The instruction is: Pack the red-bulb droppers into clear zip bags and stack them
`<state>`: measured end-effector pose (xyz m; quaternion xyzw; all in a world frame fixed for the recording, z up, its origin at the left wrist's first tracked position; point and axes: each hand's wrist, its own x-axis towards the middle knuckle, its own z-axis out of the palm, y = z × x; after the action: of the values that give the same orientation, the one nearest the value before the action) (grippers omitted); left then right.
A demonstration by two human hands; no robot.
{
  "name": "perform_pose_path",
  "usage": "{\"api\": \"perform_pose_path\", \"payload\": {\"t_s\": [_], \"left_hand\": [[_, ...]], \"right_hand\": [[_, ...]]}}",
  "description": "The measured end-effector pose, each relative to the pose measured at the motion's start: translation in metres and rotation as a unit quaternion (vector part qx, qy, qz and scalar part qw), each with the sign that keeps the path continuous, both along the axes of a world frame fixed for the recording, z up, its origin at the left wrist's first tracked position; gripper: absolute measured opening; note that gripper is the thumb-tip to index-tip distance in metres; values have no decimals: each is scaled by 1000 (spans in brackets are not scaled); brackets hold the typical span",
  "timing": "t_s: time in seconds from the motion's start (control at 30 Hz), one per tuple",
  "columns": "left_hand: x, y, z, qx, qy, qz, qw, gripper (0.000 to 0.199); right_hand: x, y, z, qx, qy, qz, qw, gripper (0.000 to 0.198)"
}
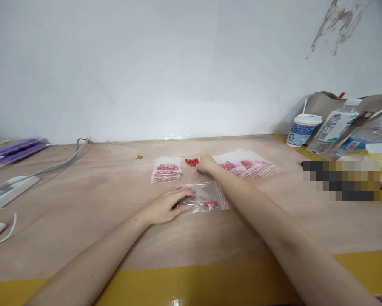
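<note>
From the head camera, a clear bag (201, 194) lies on the desk (194, 242) under the left hand (168, 205), fingers parted; its red-handled piece (210, 204) lies crosswise, red end right; loose red-handled pieces (192, 162) point wallward beside the right hand (205, 163), whose pinch I cannot tell; stacked bags (166, 172) sit left.

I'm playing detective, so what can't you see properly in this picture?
All in the head view:
- Right hand: its fingertips are hidden behind the hand itself, so its grip is unclear.
- Fanned bags on the right: they overlap, and the right forearm is in front of some, so I can't count them.
- Blocky patch: pixelation hides what's there.
- Bottle label: print too small.
- White strip: cut off by the left edge.
</note>
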<state>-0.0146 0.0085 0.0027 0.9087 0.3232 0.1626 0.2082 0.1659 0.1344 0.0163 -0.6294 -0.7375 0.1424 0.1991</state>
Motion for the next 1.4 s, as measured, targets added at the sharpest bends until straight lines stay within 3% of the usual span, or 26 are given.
{"api": "perform_pose_path", "payload": {"t_s": [0.13, 0.27, 0.33, 0.4, 0.53, 0.7, 0.87, 1.0, 1.17, 1.27, 1.33, 1.4], "left_hand": [[-1, 1, -2, 15, 12, -5, 1000, 38], [-1, 1, -1, 20, 24, -3, 999, 37], [0, 0, 0, 23, 25, -3, 999, 36], [1, 0, 1, 26, 24, -3, 999, 36], [2, 1, 0, 31, 28, -3, 999, 36], [1, 4, -2, 39, 39, -7, 998, 37], [0, 4, -3, 38, 39, -7, 998, 39], [0, 3, -3, 42, 37, -1, 998, 41], [1, 3, -4, 47, 39, 0, 998, 42], [1, 3, -4, 45, 41, 2, 998, 43], [1, 3, -3, 44, 42, 3, 998, 43], [1, 2, -3, 48, 40, 2, 998, 44]], "right_hand": [[0, -4, 7, -31, 10, -8, 999, 28], [27, -21, 16, 35, 69, -12, 997, 56], [50, -36, 14, 105, 187, 4, 977, 58], [75, -53, 7, 126, 299, 17, 946, 57], [107, -83, -15, 70, 435, -7, 898, 46], [103, -95, -28, 38, 524, -67, 848, 41], [86, -103, -28, 1, 579, -67, 812, 42], [82, -114, -30, -22, 574, -44, 817, 43], [86, -114, -34, 6, 577, -52, 815, 44], [94, -110, -37, -42, 577, -34, 815, 34], [102, -108, -37, -72, 544, 4, 836, 29], [112, -108, -35, -82, 464, 65, 880, 28]]}}
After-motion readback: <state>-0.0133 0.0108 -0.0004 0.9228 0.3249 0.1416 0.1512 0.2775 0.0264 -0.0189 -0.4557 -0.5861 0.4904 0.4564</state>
